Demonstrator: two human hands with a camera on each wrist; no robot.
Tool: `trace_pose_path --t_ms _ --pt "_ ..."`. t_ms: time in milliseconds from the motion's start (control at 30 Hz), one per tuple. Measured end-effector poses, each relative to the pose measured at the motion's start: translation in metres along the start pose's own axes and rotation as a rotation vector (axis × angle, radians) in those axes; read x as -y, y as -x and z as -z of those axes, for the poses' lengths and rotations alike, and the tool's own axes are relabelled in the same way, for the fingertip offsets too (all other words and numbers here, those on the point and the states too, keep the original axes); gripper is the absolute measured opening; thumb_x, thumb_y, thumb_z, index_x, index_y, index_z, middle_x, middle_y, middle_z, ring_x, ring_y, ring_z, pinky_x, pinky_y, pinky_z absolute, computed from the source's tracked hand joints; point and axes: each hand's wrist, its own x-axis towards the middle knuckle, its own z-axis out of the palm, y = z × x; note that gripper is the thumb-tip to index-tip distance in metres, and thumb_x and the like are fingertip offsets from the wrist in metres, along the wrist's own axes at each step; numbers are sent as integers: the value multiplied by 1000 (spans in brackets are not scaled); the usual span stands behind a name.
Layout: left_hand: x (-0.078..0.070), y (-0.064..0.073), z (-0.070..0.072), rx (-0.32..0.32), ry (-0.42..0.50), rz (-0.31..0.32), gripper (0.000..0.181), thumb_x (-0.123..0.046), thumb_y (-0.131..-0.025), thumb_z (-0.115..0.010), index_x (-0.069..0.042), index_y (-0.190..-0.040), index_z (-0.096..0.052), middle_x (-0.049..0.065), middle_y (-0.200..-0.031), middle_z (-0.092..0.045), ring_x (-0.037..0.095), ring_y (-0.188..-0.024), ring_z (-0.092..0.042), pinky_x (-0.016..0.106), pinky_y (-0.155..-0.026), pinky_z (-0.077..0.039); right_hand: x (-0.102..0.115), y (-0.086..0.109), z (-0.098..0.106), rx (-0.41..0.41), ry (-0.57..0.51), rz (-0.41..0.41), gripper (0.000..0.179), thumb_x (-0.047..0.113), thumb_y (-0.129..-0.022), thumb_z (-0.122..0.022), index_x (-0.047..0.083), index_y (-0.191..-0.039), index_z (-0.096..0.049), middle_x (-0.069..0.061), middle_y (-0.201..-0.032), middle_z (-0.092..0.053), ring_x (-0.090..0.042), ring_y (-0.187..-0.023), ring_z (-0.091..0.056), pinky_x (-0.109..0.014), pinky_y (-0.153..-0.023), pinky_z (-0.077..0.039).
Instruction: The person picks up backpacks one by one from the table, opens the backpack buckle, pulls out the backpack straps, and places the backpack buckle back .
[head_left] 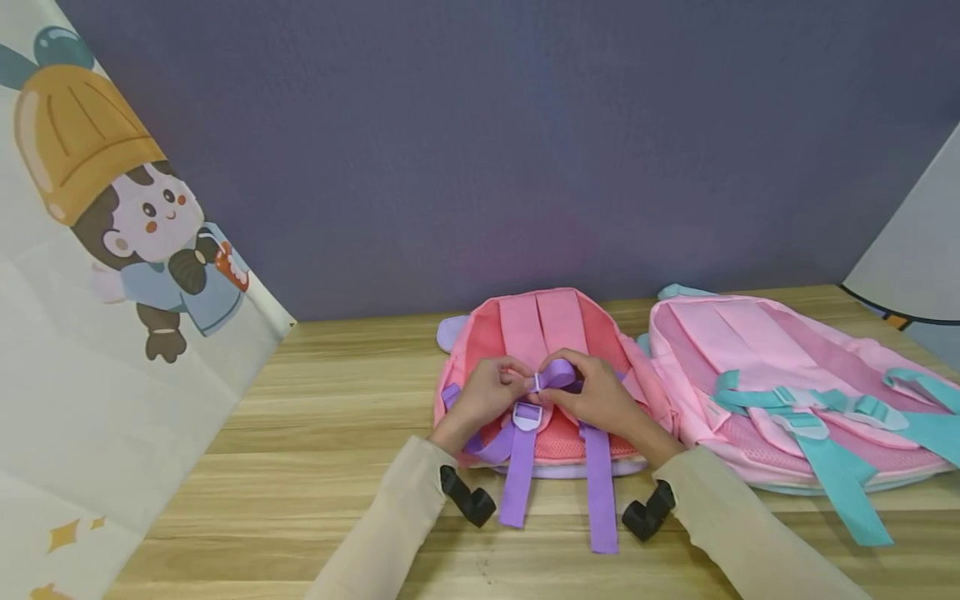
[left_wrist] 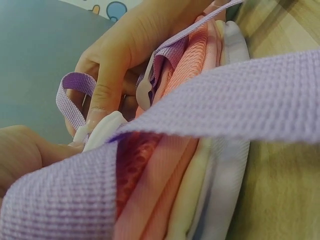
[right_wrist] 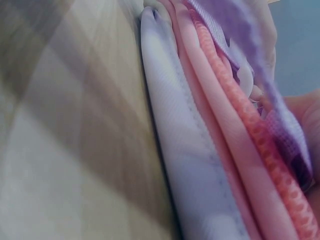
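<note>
A pink backpack (head_left: 491, 333) lies with its padded straps upward on the wooden table. Above its middle, my left hand (head_left: 487, 390) pinches a small white plastic buckle (head_left: 536, 382) between thumb and fingers. Just right of it, my right hand (head_left: 596, 396) holds a purple webbing strap (head_left: 557, 372) that bends into a loop beside the buckle. In the left wrist view the right thumb lies close against the white buckle (left_wrist: 105, 131), and a broad purple strap (left_wrist: 240, 100) crosses in front. Another white buckle (head_left: 527, 415) sits below the hands on the left strap.
A lighter pink backpack (head_left: 772, 333) with teal straps (head_left: 840, 483) lies at the right, touching the first one. Two purple strap ends (head_left: 601, 500) hang toward the front of the wooden table (head_left: 315, 467). A dark grey panel (head_left: 450, 150) stands behind.
</note>
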Motion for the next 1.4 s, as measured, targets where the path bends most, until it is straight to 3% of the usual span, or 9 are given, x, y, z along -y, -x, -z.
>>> trace_pose_path --t_ms 167,333,567,700,833,1033,1200,1400 --pt "0 -1 -1 0 3 0 14 0 -90 -58 8 -101 -59 4 -68 -61 5 -37 -38 20 -37 -34 0 1 0 -1 5 7 30 19 -77 -79 15 -103 -64 1 -92 -69 -12 -83 -61 -24 -76 -51" --pt "0 0 -1 3 -10 -19 15 0 -89 -59 8 -102 -60 4 -64 -59 5 -36 -38 20 -37 -34 -1 0 0 -2 12 15 30 21 -77 -79 15 -102 -64 1 -90 -69 -11 -81 -60 -23 -74 -50" --pt "2 -1 3 69 -28 -36 18 2 -90 -53 6 -107 -57 -2 -60 -53 6 -36 -38 20 -38 -35 0 1 0 -6 6 12 31 20 -77 -80 15 -101 -63 1 -90 -68 -13 -81 -58 -24 -74 -49" --pt "3 -1 6 126 -31 -90 24 7 -85 -51 6 -109 -56 9 -72 -62 6 -41 -41 20 -41 -36 -2 0 0 -13 3 29 29 18 -76 -80 14 -100 -63 -1 -89 -67 -13 -80 -57 -24 -72 -48" --pt "4 -1 6 157 -67 -156 25 6 -83 -60 4 -108 -55 18 -77 -65 4 -51 -46 20 -46 -36 -3 -1 -1 -23 8 52 27 13 -77 -79 13 -98 -63 -2 -91 -67 -14 -82 -57 -25 -74 -46" --pt "5 -1 0 99 -134 -191 24 -1 -82 -69 0 -101 -55 12 -70 -61 2 -56 -48 17 -52 -36 -4 -1 -1 -15 -26 46 21 12 -80 -76 11 -98 -64 -3 -92 -67 -12 -83 -56 -23 -76 -47" --pt "3 1 -4 52 -155 -184 23 0 -81 -69 -1 -100 -56 15 -72 -64 3 -56 -50 16 -53 -39 -4 -1 -1 -15 -40 39 20 13 -81 -75 10 -98 -65 -3 -89 -67 -10 -80 -57 -22 -74 -48" --pt "3 2 -5 37 -183 -199 22 3 -79 -67 -1 -99 -57 15 -71 -65 3 -56 -51 16 -53 -39 -3 0 -1 -19 -35 27 19 18 -81 -75 14 -97 -65 1 -83 -65 -9 -74 -55 -22 -68 -45"
